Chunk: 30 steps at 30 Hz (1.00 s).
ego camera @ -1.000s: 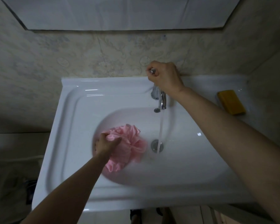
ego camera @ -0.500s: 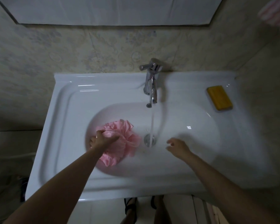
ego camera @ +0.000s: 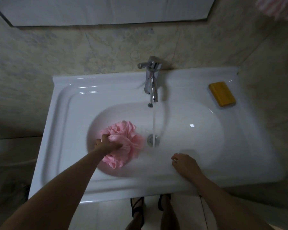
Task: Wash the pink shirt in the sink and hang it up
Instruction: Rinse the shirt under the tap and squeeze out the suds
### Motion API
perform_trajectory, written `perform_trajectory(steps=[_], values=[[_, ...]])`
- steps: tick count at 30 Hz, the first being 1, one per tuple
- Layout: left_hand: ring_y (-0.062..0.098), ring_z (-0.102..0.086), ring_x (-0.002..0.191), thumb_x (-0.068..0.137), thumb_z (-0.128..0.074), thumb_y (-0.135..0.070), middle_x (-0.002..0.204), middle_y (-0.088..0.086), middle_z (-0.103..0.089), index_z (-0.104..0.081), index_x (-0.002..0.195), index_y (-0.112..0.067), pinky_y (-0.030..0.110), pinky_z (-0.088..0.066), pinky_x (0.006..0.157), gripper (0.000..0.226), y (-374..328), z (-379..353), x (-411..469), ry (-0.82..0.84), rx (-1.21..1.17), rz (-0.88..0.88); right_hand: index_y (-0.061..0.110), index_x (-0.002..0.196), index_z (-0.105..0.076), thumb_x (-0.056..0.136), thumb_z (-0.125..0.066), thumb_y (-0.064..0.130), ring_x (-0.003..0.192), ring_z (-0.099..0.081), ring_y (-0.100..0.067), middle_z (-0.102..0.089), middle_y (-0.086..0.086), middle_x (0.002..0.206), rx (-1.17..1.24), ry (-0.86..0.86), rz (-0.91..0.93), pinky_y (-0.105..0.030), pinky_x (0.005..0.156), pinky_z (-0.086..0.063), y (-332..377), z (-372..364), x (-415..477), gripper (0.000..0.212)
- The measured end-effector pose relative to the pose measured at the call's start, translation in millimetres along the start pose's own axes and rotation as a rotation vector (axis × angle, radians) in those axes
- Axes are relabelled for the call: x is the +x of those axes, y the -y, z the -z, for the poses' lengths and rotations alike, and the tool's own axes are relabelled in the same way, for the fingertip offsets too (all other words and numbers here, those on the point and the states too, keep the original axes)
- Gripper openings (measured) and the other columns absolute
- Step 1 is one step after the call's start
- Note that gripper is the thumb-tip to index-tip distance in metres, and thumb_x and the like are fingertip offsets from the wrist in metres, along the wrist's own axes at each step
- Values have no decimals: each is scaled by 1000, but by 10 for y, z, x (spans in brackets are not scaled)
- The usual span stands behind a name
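At the bottom edge, two bare legs in dark strappy sandals [ego camera: 138, 210] stand on the pale tiled floor [ego camera: 106, 214], just in front of the white sink [ego camera: 63, 117]. Both bare forearms reach up from the lower corners over its front rim.

The right grip [ego camera: 184, 163] hangs over the near right part of the basin. It is released, with the fingers loosely curled and nothing in them. Whether it touches the porcelain, I cannot tell.

Farther in and to the left, the left grip [ego camera: 107, 144] is clenched round a bunch of the pink shirt [ego camera: 126, 143], the fingers buried in the cloth. The shirt lies crumpled in a wet heap in the left half of the basin, and its right edge comes just beside the round metal drain [ego camera: 153, 140].

A thin stream of water [ego camera: 154, 123] falls straight onto that drain, close to the shirt but not on it. It comes from the chrome faucet [ego camera: 151, 80], which stands at the middle of the sink's back edge with its lever pointing left.

On the flat ledge at the sink's rear right lies a yellow bar of soap [ego camera: 222, 94], set at a slant and well apart from both hands.

Behind the sink rises a wall of mottled beige tiles [ego camera: 73, 52], and above it shows the lower edge of a mirror [ego camera: 106, 9]. In the upper right corner a blurred pink-and-white striped cloth [ego camera: 279, 7] hangs into view.
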<state>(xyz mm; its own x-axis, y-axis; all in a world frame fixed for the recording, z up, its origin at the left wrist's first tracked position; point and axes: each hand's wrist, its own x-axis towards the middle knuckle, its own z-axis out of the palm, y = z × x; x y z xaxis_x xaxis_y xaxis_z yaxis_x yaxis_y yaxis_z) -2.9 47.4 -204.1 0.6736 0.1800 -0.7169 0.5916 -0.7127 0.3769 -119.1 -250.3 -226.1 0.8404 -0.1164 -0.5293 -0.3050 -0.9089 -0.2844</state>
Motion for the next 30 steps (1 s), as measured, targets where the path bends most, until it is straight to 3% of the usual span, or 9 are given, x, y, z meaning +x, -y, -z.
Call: perform_trajectory(steps=[7,24,30], values=[[42,-35,130,76,-75,-41,140,23,-32,-29,143,-23,51,-35,107,84,48,-30,-18,-58,3,-45,19,98,-67,89,-51,31,99,-60,-23,-69,-5,101,-14,-96,35,-26,79,-42,73,22,16,22],[41,-36,129,75,-75,-41,139,20,-33,-27,144,-25,46,-31,109,86,101,-181,16,-56,48,-81,13,87,-68,88,-50,28,86,-60,-25,-68,-9,88,-37,-104,67,-28,68,-37,108,11,-1,23],[41,-36,128,74,-76,-40,137,21,-34,-28,143,-24,47,-33,109,85,107,-171,6,-40,37,-91,14,78,-66,72,-33,39,80,-60,-25,-68,-9,80,-7,-120,93,-26,63,-31,108,15,4,42]])
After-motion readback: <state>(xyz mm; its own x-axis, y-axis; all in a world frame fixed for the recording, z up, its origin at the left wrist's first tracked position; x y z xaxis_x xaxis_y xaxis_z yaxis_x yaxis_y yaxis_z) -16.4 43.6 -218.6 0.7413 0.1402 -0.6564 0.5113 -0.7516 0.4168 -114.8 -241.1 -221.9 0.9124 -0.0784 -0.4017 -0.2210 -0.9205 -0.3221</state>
